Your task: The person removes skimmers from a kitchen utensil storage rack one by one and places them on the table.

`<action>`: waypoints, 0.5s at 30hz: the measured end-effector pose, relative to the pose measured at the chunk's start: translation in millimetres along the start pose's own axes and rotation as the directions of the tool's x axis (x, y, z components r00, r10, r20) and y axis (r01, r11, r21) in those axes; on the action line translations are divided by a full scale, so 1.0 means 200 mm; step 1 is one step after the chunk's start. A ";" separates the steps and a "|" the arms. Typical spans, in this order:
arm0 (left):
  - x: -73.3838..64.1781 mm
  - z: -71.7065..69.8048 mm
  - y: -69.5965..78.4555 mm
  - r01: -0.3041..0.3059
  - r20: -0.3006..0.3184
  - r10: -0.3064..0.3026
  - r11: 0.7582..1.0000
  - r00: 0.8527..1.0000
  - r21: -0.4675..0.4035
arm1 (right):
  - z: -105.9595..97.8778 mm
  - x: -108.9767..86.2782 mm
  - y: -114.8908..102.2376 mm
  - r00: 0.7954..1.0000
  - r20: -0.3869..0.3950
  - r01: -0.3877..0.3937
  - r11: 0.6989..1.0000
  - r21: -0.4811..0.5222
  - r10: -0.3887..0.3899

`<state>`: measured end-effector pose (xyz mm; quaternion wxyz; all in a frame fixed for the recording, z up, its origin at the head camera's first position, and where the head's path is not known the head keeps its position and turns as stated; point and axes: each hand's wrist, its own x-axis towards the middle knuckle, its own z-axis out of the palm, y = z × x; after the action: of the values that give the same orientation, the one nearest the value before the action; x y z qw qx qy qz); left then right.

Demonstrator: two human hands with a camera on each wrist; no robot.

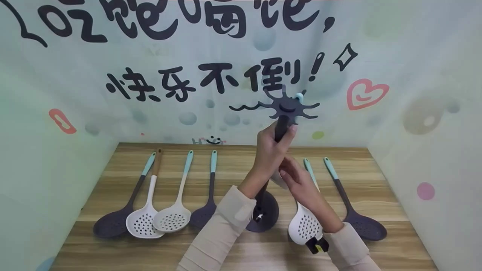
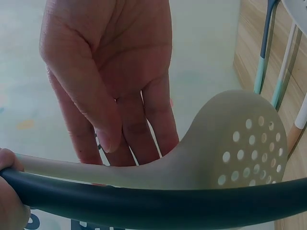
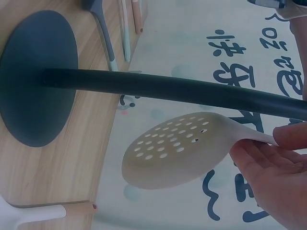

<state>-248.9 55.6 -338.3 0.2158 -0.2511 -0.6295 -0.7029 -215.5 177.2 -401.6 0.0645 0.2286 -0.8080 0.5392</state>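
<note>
My left hand (image 1: 273,148) grips the dark pole of a utensil stand (image 1: 263,222), just below its top ring of curved hooks. The stand tilts, its round base low near the table. A white slotted spoon (image 3: 168,158) hangs alongside the pole, its light blue handle end (image 1: 299,98) up at the hooks. My right hand (image 1: 299,184) holds this spoon at the neck, thumb on one side and fingers on the other. In the left wrist view, the spoon's perforated bowl (image 2: 244,139) shows behind the pole (image 2: 144,203), with fingers (image 2: 136,127) behind its handle.
On the wooden table (image 1: 131,256) lie several utensils. To the left are a dark one (image 1: 111,224), two white slotted ones (image 1: 172,218) and another dark one (image 1: 203,215). Rightward lie a white slotted spoon (image 1: 305,226) and a dark turner (image 1: 365,226). A printed backdrop (image 1: 169,124) stands behind.
</note>
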 end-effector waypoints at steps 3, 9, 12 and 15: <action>0.00 0.00 0.00 0.012 -0.006 -0.012 1.000 1.000 -0.011 | 0.00 0.00 0.00 1.000 -0.015 -0.013 1.000 0.000 0.013; 0.00 0.00 0.00 0.020 -0.008 -0.020 1.000 1.000 -0.004 | 0.00 -0.01 0.01 0.998 -0.055 -0.004 1.000 -0.016 0.003; 0.00 0.00 0.00 0.025 -0.007 -0.025 1.000 1.000 -0.004 | 0.00 -0.01 0.00 0.997 -0.076 -0.023 1.000 0.008 0.024; 0.00 0.00 0.00 0.018 -0.004 -0.018 1.000 1.000 -0.005 | -0.01 -0.02 0.00 0.995 -0.094 -0.040 0.999 0.022 0.042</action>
<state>-249.5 55.6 -338.6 0.2101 -0.2446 -0.6295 -0.7069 -212.3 179.1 -402.0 0.0891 0.1867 -0.8032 0.5586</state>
